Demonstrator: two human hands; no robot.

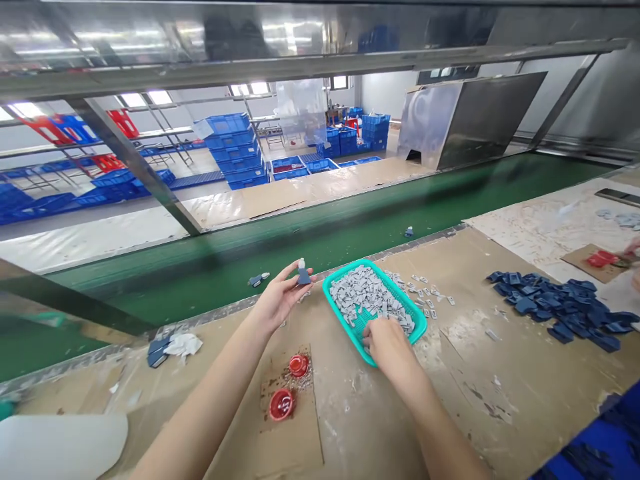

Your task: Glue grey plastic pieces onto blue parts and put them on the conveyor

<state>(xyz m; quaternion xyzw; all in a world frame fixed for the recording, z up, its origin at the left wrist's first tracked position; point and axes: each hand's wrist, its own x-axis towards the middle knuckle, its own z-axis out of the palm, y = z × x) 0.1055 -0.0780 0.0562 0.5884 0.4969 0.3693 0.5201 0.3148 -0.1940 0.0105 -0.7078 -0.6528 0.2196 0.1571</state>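
My left hand (pixel 286 293) is closed on a small dark blue plastic part with a whitish tip (pixel 303 272), held upright near the belt's edge. Inside a teal plastic basket (pixel 420 325), my right hand (pixel 389 341) reaches down with fingers bent together among small grey plastic pieces (pixel 367 290). Whatever its fingertips hold, if anything, is hidden. More grey pieces lie loose on the table just right of the basket. Two small red cups (pixel 281 404) stand on a stained cardboard piece (pixel 295 447) between my forearms.
A green conveyor belt (pixel 220 267) crosses beyond the table, carrying a few blue parts (pixel 259 279). A heap of dark blue parts (pixel 560 307) lies at right. Crumpled white tissue (pixel 183 345) sits at left. Another person's hand (pixel 634 257) shows at the right edge. Metal posts (pixel 140 167) rise at left.
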